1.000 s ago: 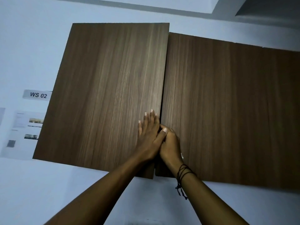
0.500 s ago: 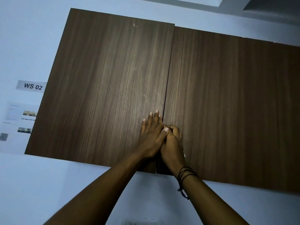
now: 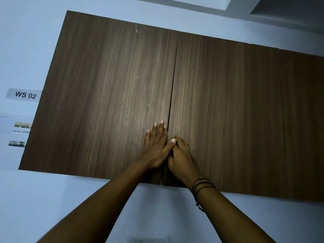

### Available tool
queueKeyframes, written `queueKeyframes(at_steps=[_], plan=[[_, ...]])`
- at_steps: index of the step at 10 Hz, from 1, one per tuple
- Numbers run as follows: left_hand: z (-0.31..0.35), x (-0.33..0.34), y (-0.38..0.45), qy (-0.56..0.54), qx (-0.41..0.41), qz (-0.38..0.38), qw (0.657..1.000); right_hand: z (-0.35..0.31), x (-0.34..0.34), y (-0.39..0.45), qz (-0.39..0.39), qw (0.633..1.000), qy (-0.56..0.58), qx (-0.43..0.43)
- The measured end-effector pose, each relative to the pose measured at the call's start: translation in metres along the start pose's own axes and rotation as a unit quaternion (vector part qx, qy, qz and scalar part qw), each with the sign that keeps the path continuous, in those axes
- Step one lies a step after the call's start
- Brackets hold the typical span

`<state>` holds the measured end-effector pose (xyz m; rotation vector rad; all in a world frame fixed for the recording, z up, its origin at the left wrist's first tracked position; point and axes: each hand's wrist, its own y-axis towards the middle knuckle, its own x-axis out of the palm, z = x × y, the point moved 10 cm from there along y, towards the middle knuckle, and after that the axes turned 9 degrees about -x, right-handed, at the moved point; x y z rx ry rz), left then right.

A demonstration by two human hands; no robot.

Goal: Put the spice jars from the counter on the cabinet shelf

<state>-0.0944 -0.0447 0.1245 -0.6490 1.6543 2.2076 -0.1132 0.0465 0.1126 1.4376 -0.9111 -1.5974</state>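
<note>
A wall cabinet fills the view, with a dark wood left door point(image 3: 105, 102) and right door point(image 3: 245, 120) meeting at a thin seam. My left hand point(image 3: 155, 148) lies flat on the left door just beside the seam, low down, fingers straight. My right hand point(image 3: 182, 158) rests on the right door at the seam with its fingers curled under, and my left thumb lies over it. Both doors look flush and hide the shelf. No spice jars or counter are in view.
The cabinet hangs on a pale wall. A "WS 02" label point(image 3: 24, 95) and printed sheets point(image 3: 15, 130) are stuck to the wall left of it. A white wall plate point(image 3: 150, 239) shows at the bottom edge, between my forearms.
The left door stood slightly ajar a second ago, its edge out in front of the right door; it has swung in and now sits flush. My hands stayed at the seam.
</note>
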Motion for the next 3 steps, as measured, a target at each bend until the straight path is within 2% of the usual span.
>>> queueKeyframes(at_steps=[1,2,3], plan=[[0.001,-0.004,-0.003,0.003,-0.019,-0.017,1.0,0.004,-0.007,-0.001,-0.019,0.998,-0.052,0.014],[0.009,-0.017,-0.008,0.003,-0.033,0.004,0.999,0.0,-0.02,-0.001,-0.024,0.993,-0.111,0.039],[0.021,-0.045,-0.012,0.063,-0.007,0.081,0.995,-0.014,-0.041,0.005,0.016,0.987,-0.16,0.007]])
